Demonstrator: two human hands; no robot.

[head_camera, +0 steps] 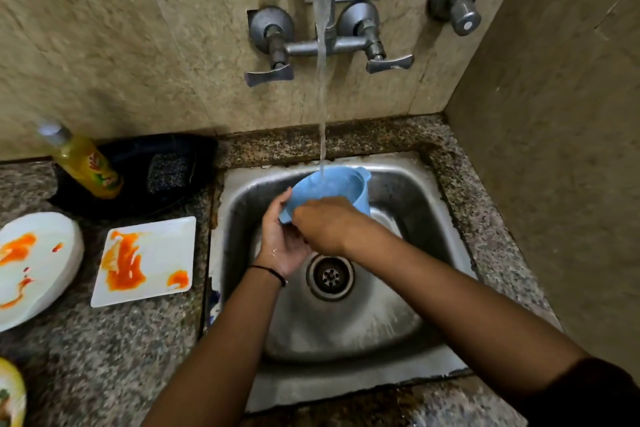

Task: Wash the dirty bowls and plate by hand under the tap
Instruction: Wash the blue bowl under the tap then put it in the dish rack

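Blue bowl (329, 189) under the stream (322, 107), by the sink's (415, 204) far edge — left hand (282, 243) cups it, right hand (323, 224) curls fingers (300, 216) over its near rim.

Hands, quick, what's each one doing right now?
Left hand: holding the blue bowl from below.
Right hand: fingers curled over the bowl's near rim.

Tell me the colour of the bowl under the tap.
Light blue; the head view shows the bowl best.
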